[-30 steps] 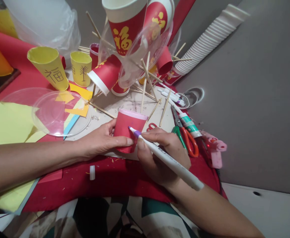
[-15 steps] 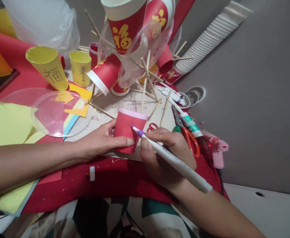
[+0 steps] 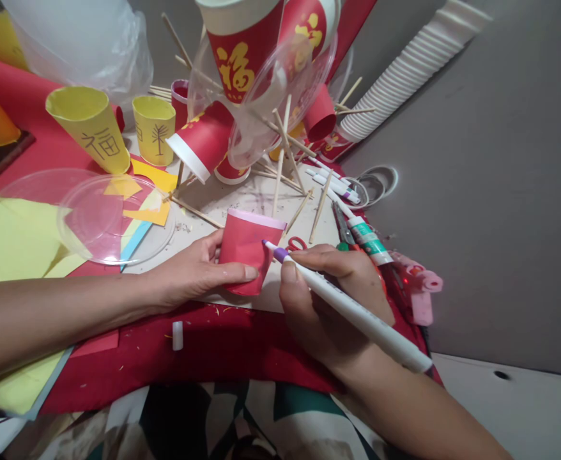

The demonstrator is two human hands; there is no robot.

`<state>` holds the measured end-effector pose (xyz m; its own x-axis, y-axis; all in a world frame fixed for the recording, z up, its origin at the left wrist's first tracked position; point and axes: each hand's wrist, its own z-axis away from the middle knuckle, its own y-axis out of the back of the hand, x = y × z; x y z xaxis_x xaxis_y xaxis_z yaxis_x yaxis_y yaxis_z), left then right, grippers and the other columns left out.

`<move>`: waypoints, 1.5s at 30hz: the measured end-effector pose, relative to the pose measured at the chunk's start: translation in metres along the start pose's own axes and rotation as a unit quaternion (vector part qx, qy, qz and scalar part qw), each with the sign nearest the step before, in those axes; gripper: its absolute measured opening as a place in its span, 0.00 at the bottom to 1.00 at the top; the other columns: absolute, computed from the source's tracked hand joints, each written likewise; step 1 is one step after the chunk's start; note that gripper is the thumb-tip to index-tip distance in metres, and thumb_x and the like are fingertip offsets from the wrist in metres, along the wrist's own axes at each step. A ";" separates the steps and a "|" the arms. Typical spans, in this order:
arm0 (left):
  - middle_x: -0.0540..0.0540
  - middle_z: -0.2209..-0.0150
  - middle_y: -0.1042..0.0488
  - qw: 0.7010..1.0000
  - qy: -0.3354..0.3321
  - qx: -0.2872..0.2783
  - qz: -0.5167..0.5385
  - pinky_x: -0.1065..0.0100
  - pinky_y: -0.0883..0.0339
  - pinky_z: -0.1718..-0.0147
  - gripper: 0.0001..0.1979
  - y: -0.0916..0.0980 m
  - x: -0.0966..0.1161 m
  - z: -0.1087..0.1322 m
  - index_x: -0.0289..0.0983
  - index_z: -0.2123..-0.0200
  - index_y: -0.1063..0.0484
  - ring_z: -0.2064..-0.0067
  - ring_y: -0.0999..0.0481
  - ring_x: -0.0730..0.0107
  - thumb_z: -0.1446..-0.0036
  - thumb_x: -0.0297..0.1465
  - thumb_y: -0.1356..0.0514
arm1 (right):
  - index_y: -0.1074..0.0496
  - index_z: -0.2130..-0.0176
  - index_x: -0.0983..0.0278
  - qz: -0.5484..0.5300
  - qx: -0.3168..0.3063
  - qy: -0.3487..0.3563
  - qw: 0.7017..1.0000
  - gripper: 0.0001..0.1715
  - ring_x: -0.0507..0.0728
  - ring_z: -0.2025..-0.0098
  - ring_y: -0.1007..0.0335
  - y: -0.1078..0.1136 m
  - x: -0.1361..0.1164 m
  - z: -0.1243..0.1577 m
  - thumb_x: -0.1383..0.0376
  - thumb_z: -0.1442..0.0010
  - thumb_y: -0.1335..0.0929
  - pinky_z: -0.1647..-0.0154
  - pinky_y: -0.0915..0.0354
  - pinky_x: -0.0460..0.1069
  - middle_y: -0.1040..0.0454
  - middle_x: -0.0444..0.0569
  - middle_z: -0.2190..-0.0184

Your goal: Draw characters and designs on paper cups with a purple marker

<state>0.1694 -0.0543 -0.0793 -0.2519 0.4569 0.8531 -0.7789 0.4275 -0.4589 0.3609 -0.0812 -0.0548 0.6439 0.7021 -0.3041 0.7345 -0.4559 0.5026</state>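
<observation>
My left hand (image 3: 204,268) is closed around a red paper cup (image 3: 243,246) with a pink rim, thumb across its near side. The cup stands nearly upright just above or on the white board (image 3: 204,198); I cannot tell which. My right hand (image 3: 333,287) grips a white marker (image 3: 352,313) with a purple collar. Its purple tip points at the cup's right side, and whether it touches is unclear. No drawn mark shows on the cup face. A white pen cap (image 3: 177,335) lies on the red cloth (image 3: 141,358) in front.
Behind the cup rises a structure of wooden sticks (image 3: 283,153), clear plastic lids and red printed cups (image 3: 235,61). Yellow cups (image 3: 91,131), a loose lid (image 3: 117,217) and paper sheets (image 3: 12,236) are left. Scissors (image 3: 342,223), a glue stick (image 3: 370,239) and a pink glue gun (image 3: 419,287) lie right.
My right hand and the marker have shifted right, the tip moving toward the cup's right edge. My left hand and the cup have hardly moved.
</observation>
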 end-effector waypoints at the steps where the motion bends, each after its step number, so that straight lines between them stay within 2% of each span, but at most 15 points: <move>1: 0.45 0.48 0.17 1.000 0.000 0.001 0.000 0.71 0.27 0.54 0.31 0.000 0.000 0.000 0.39 0.41 0.26 0.53 0.20 0.69 0.47 0.37 0.23 | 0.30 0.59 0.59 -0.001 0.005 -0.001 1.000 0.12 0.53 0.76 0.25 -0.001 0.000 0.000 0.73 0.41 0.29 0.76 0.30 0.48 0.22 0.43 0.73; 5: 0.45 0.47 0.18 1.000 0.004 -0.003 0.006 0.72 0.27 0.54 0.33 0.000 0.000 -0.002 0.38 0.40 0.27 0.53 0.20 0.70 0.47 0.36 0.23 | 0.30 0.59 0.60 0.000 0.018 -0.020 1.000 0.09 0.52 0.77 0.26 -0.004 -0.001 0.003 0.72 0.39 0.30 0.76 0.32 0.48 0.22 0.44 0.73; 9: 0.44 0.46 0.18 1.000 0.010 -0.006 0.013 0.70 0.25 0.53 0.35 -0.001 0.000 -0.002 0.38 0.40 0.28 0.51 0.20 0.69 0.49 0.35 0.22 | 0.29 0.61 0.60 0.001 -0.006 -0.029 1.000 0.07 0.52 0.76 0.25 -0.001 -0.002 0.002 0.71 0.40 0.30 0.75 0.32 0.47 0.22 0.43 0.74; 16: 0.43 0.43 0.20 1.000 0.008 -0.008 0.015 0.69 0.25 0.53 0.35 -0.001 0.001 0.000 0.39 0.39 0.29 0.52 0.21 0.70 0.48 0.33 0.23 | 0.30 0.62 0.59 0.024 -0.020 -0.004 0.999 0.07 0.51 0.76 0.24 0.003 -0.001 -0.002 0.71 0.40 0.30 0.74 0.30 0.45 0.21 0.43 0.73; 23: 0.46 0.48 0.19 1.000 0.006 -0.003 0.015 0.72 0.27 0.55 0.32 -0.001 0.001 -0.001 0.38 0.41 0.28 0.57 0.22 0.75 0.48 0.33 0.23 | 0.31 0.61 0.60 -0.009 0.005 -0.006 1.000 0.08 0.52 0.76 0.24 -0.003 -0.002 0.003 0.71 0.39 0.30 0.74 0.29 0.46 0.22 0.42 0.73; 29: 0.45 0.48 0.18 0.999 0.026 0.021 0.009 0.69 0.25 0.54 0.38 -0.004 0.005 0.000 0.37 0.42 0.29 0.54 0.20 0.68 0.57 0.27 0.23 | 0.31 0.61 0.60 -0.033 -0.012 -0.005 0.999 0.10 0.52 0.75 0.23 -0.005 -0.006 0.006 0.74 0.40 0.30 0.74 0.26 0.46 0.23 0.42 0.72; 37: 0.46 0.50 0.17 0.999 0.026 0.028 -0.001 0.70 0.25 0.55 0.35 -0.006 0.007 -0.001 0.37 0.45 0.28 0.55 0.18 0.67 0.58 0.27 0.23 | 0.30 0.59 0.59 -0.065 -0.033 -0.015 0.997 0.13 0.54 0.75 0.23 -0.004 -0.009 0.007 0.76 0.41 0.30 0.73 0.23 0.49 0.24 0.41 0.73; 40: 0.46 0.50 0.17 1.000 0.018 0.013 0.006 0.70 0.25 0.55 0.33 -0.004 0.005 -0.001 0.37 0.44 0.28 0.55 0.19 0.69 0.53 0.30 0.23 | 0.30 0.60 0.60 -0.082 -0.023 -0.004 0.996 0.12 0.53 0.75 0.23 -0.001 -0.006 0.005 0.75 0.42 0.30 0.75 0.25 0.47 0.24 0.41 0.72; 45: 0.47 0.49 0.18 1.000 0.007 -0.005 0.019 0.73 0.26 0.56 0.29 -0.001 0.002 -0.001 0.38 0.45 0.27 0.56 0.20 0.74 0.48 0.32 0.23 | 0.29 0.61 0.59 -0.033 0.051 -0.002 0.998 0.11 0.54 0.75 0.23 -0.001 0.000 0.002 0.74 0.42 0.30 0.76 0.28 0.47 0.22 0.42 0.73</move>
<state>0.1703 -0.0533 -0.0777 -0.2731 0.4828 0.8320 -0.7638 0.4170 -0.4927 0.3607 -0.0825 -0.0568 0.5937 0.7307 -0.3371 0.7934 -0.4617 0.3966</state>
